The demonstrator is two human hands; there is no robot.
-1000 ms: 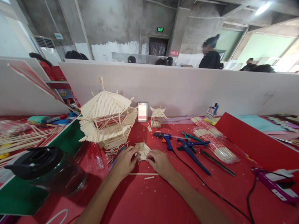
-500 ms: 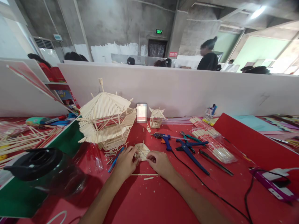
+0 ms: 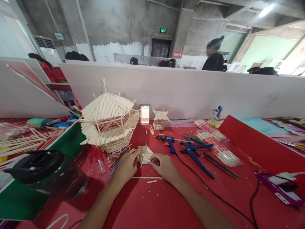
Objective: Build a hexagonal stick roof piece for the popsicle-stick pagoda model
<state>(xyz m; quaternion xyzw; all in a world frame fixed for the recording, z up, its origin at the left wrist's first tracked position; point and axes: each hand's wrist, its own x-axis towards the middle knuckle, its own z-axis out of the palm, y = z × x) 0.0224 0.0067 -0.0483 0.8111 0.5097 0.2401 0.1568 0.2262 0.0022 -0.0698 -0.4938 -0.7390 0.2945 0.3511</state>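
A small web-like hexagonal stick frame (image 3: 145, 154) rests on the red tabletop between my hands. My left hand (image 3: 129, 163) is closed on its left edge, fingers curled. At the frame's right edge, my right hand (image 3: 162, 164) has its fingers curled and pinched on the rim. One long thin stick (image 3: 147, 177) and a short stick piece (image 3: 152, 182) lie nearer to me. Behind my left hand stands a large stick pavilion (image 3: 108, 122). A small stick pavilion (image 3: 160, 120) is farther back.
Right of my hands lie a blue glue gun (image 3: 168, 142), a blue cutter (image 3: 196, 159), a dark knife (image 3: 221, 166) and bagged sticks (image 3: 216, 143). A dark bottle (image 3: 47, 175) stands left. A power strip (image 3: 278, 189) is far right, a white partition (image 3: 181, 90) behind.
My left hand has shifted slightly left, showing more of the hexagonal frame's lower left side. My right hand has hardly moved.
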